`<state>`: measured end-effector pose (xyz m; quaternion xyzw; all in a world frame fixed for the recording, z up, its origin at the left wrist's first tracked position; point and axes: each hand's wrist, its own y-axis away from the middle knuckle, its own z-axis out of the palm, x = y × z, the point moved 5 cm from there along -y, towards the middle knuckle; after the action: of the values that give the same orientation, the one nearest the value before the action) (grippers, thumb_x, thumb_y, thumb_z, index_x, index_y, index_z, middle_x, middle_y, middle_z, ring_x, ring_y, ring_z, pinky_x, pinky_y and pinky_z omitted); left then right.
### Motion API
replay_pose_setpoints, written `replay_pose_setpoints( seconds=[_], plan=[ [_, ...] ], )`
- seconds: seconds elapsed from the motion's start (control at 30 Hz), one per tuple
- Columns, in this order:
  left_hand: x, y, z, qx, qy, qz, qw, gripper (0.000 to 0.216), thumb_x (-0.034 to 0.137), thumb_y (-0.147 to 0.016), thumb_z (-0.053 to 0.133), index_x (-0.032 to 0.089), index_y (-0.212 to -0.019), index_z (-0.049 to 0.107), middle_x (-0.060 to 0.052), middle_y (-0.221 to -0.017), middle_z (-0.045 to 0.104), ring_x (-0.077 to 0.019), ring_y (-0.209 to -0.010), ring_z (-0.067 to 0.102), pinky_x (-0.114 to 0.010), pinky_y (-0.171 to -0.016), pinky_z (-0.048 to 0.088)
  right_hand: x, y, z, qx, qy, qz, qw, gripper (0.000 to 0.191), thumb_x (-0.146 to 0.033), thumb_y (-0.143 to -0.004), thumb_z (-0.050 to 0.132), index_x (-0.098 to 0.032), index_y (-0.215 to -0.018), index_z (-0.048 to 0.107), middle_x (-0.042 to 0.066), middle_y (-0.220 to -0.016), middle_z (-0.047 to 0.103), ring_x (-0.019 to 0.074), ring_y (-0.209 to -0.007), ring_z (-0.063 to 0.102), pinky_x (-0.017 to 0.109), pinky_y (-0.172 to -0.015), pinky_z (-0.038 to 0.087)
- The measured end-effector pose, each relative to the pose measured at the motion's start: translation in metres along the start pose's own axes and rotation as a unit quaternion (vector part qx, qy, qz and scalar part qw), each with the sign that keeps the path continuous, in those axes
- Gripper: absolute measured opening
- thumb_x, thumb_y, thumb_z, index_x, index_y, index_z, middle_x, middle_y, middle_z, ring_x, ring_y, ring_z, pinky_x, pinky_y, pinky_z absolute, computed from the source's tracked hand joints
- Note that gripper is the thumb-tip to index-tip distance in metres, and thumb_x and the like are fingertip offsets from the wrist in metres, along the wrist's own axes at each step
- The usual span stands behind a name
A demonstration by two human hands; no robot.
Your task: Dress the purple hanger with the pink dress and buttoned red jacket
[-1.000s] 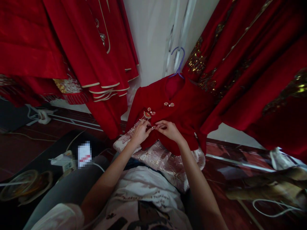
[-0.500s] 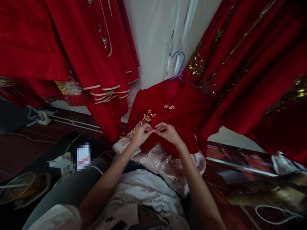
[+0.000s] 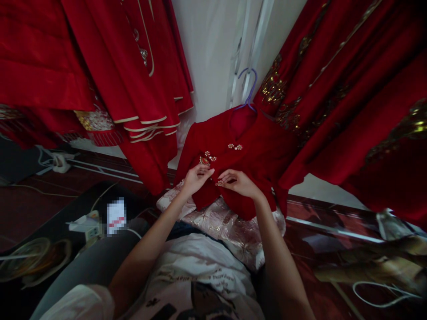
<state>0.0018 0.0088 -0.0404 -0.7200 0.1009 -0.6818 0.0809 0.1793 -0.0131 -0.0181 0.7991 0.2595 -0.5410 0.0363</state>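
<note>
A small red jacket (image 3: 253, 155) hangs on a purple hanger (image 3: 248, 91) in front of me, its lower part over a pale embroidered skirt (image 3: 230, 226). Pearl button clasps (image 3: 235, 146) run down its front, with a red fan-shaped ornament (image 3: 204, 161) beside them. My left hand (image 3: 195, 178) rests on the jacket's front flap just below the ornament, fingers curled on the cloth. My right hand (image 3: 238, 183) pinches the flap edge at a pearl clasp (image 3: 219, 182), close beside the left hand.
Red garments with cream trim (image 3: 133, 80) hang at left, gold-embroidered red robes (image 3: 350, 89) at right. A white wall (image 3: 210, 49) lies behind. A power strip (image 3: 85, 224) and cables sit on the dark floor at left; pale objects and a cord (image 3: 376, 284) lie at right.
My hands have drawn slightly apart on the jacket front; the left hand shifted up toward the ornament, and a pearl clasp now shows between them.
</note>
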Motion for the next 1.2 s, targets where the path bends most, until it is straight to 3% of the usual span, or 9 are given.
replay_pose_setpoints(
  seconds=[0.13, 0.3, 0.63, 0.8, 0.87, 0.93, 1.0, 1.1, 1.2],
  plan=[
    [0.004, -0.018, 0.006, -0.003, 0.172, -0.089, 0.981, 0.036, 0.042, -0.074, 0.072, 0.013, -0.094, 0.068, -0.011, -0.102, 0.072, -0.0169, -0.093, 0.067, -0.03, -0.086, 0.053, -0.014, 0.009, -0.01, -0.043, -0.034, 0.015, 0.998, 0.025, -0.029, -0.073, 0.071, -0.016, -0.094, 0.066, 0.003, -0.084, 0.069, 0.0126, -0.078, 0.064, 0.029, -0.078, 0.053],
    [0.002, -0.022, 0.016, 0.021, 0.25, -0.135, 0.958, 0.03, 0.035, -0.072, 0.075, 0.014, -0.093, 0.07, -0.011, -0.112, 0.07, -0.016, -0.097, 0.067, -0.029, -0.088, 0.052, -0.02, 0.01, -0.007, -0.051, -0.037, 0.022, 0.998, 0.025, -0.029, -0.073, 0.071, -0.017, -0.093, 0.065, 0.002, -0.082, 0.068, 0.0124, -0.077, 0.063, 0.03, -0.079, 0.053],
    [0.0, -0.027, 0.017, 0.054, 0.223, -0.151, 0.962, 0.031, 0.032, -0.064, 0.078, 0.013, -0.087, 0.071, -0.011, -0.106, 0.072, -0.0183, -0.097, 0.067, -0.028, -0.084, 0.052, -0.017, 0.009, -0.003, -0.057, -0.046, 0.022, 0.997, 0.023, -0.028, -0.073, 0.071, -0.017, -0.092, 0.065, 0.001, -0.081, 0.067, 0.012, -0.076, 0.062, 0.029, -0.077, 0.051],
    [0.001, -0.035, 0.017, 0.128, 0.205, -0.124, 0.963, 0.028, 0.039, -0.071, 0.072, 0.013, -0.078, 0.068, -0.01, -0.097, 0.074, -0.0169, -0.088, 0.068, -0.028, -0.08, 0.052, -0.017, 0.009, 0.0, -0.074, -0.051, 0.026, 0.996, 0.021, -0.028, -0.074, 0.07, -0.016, -0.091, 0.065, 0.001, -0.082, 0.067, 0.0115, -0.076, 0.062, 0.028, -0.078, 0.051],
    [0.007, -0.04, 0.025, 0.105, 0.199, -0.127, 0.966, 0.03, 0.041, -0.073, 0.069, 0.013, -0.081, 0.068, -0.011, -0.097, 0.073, -0.0175, -0.087, 0.068, -0.028, -0.079, 0.052, -0.021, 0.011, -0.004, -0.075, -0.052, 0.027, 0.995, 0.02, -0.028, -0.074, 0.07, -0.016, -0.089, 0.065, 0.001, -0.082, 0.067, 0.0113, -0.076, 0.062, 0.028, -0.078, 0.051],
    [0.017, -0.046, 0.039, 0.034, 0.178, -0.125, 0.976, 0.034, 0.045, -0.076, 0.066, 0.013, -0.086, 0.07, -0.011, -0.097, 0.073, -0.0188, -0.088, 0.067, -0.03, -0.081, 0.051, -0.027, 0.016, -0.011, -0.08, -0.053, 0.031, 0.995, 0.019, -0.029, -0.075, 0.07, -0.016, -0.089, 0.065, 0.001, -0.083, 0.068, 0.0117, -0.077, 0.062, 0.028, -0.078, 0.05],
    [0.031, -0.053, 0.051, -0.019, 0.136, -0.076, 0.988, 0.036, 0.047, -0.08, 0.062, 0.014, -0.091, 0.07, -0.01, -0.098, 0.072, -0.0191, -0.092, 0.066, -0.031, -0.085, 0.049, -0.034, 0.023, -0.02, -0.092, -0.058, 0.038, 0.993, 0.019, -0.028, -0.075, 0.07, -0.016, -0.089, 0.066, 0.002, -0.085, 0.068, 0.0119, -0.078, 0.062, 0.028, -0.078, 0.05],
    [0.057, -0.064, 0.062, -0.044, 0.01, 0.085, 0.995, 0.024, 0.036, -0.086, 0.058, 0.017, -0.096, 0.068, -0.007, -0.1, 0.07, -0.016, -0.093, 0.063, -0.03, -0.089, 0.047, -0.044, 0.035, -0.032, -0.116, -0.069, 0.046, 0.99, 0.02, -0.028, -0.075, 0.072, -0.016, -0.089, 0.066, 0.002, -0.087, 0.068, 0.0117, -0.08, 0.062, 0.027, -0.078, 0.05],
    [0.076, -0.067, 0.072, -0.063, -0.209, 0.223, 0.95, 0.019, 0.029, -0.086, 0.059, 0.02, -0.101, 0.066, -0.006, -0.095, 0.063, -0.0173, -0.092, 0.057, -0.031, -0.082, 0.047, -0.051, 0.047, -0.04, -0.149, -0.086, 0.053, 0.984, 0.023, -0.028, -0.075, 0.073, -0.015, -0.092, 0.066, 0.003, -0.088, 0.067, 0.0114, -0.081, 0.062, 0.026, -0.076, 0.049]
  ],
)
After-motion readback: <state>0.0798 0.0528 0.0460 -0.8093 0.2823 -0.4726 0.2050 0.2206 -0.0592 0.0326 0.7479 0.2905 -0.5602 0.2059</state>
